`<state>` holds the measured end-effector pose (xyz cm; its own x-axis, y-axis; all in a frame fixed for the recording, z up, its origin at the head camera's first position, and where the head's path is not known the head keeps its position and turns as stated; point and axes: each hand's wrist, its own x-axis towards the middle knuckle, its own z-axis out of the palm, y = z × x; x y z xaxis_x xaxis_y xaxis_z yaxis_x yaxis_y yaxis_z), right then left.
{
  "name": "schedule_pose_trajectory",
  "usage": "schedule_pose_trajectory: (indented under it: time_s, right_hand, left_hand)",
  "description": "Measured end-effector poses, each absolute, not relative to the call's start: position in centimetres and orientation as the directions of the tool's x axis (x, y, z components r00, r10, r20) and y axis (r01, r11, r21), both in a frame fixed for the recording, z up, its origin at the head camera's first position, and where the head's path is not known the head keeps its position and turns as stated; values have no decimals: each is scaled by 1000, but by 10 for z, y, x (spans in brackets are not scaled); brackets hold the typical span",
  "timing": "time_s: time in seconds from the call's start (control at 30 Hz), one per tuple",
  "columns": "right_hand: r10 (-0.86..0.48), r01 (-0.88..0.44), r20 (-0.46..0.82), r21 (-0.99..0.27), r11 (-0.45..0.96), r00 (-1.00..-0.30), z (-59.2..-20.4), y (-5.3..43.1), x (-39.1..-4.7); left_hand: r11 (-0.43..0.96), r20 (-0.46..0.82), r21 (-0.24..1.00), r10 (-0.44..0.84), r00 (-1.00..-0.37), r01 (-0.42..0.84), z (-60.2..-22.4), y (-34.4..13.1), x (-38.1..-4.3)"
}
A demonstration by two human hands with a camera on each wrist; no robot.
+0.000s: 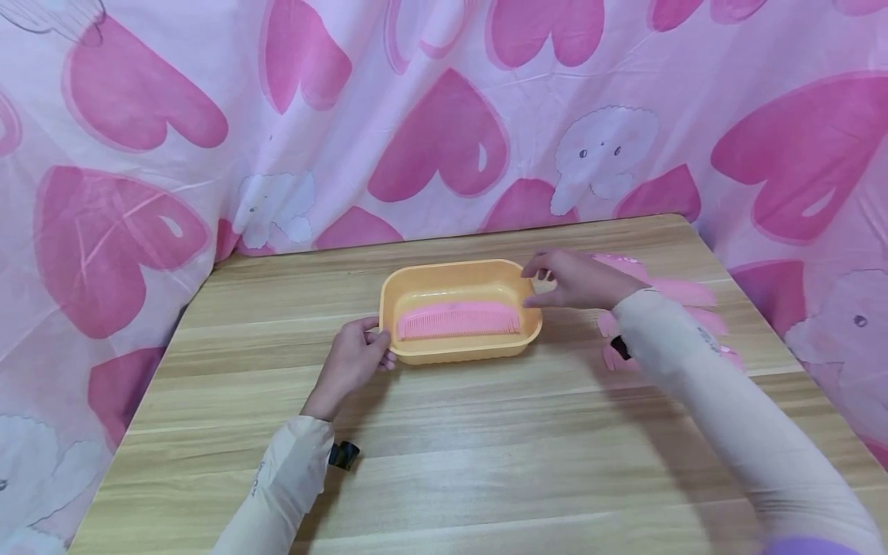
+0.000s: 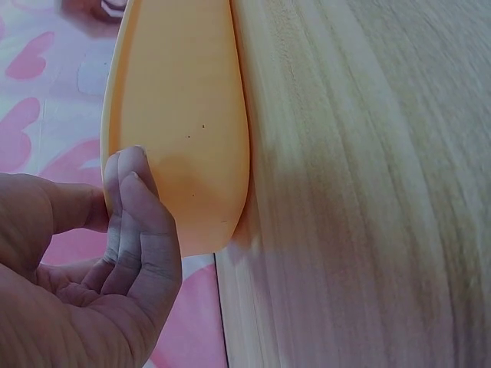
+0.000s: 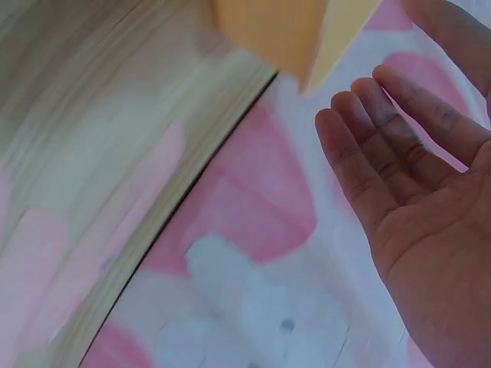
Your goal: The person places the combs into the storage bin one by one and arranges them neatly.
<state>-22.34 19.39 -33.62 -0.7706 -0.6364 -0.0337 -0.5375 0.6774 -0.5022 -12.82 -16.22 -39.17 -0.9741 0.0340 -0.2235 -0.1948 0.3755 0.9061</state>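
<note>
Right sleeve (image 1: 735, 416) closest, my left hand (image 1: 349, 361) pinches the orange tray (image 1: 465, 356) but my right hand (image 1: 579, 279), fingers extended, isn't gripping its end, so one-sided lifting could tilt it and slide the pink comb (image 1: 458, 317) lying inside, between my hands.

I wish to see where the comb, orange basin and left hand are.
Comb (image 1: 459, 321), head view: its teeth.
Orange basin (image 1: 451, 278), head view: inner far wall.
Left hand (image 1: 348, 358), head view: back of hand.
</note>
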Motion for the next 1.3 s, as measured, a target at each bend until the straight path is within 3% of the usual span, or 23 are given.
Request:
schedule_pose_trajectory:
  time_s: [0.7,1.07,1.3]
  right_hand:
    - [-384,-312,-83,-442,841,-919,-364,354,-169]
    - [-418,-423,114,-435,795,-901,-402,405,-144]
    - [-404,-392,58,-403,827,-913,-409,413,-138]
  left_hand:
    - [371,-210,911,46,-977,-178,-392,-163,-126]
    - [378,-209,909,54,-976,-174,-393,-161,-127]
    - [384,-215,906,50,-975,-180,-392,-161,-127]
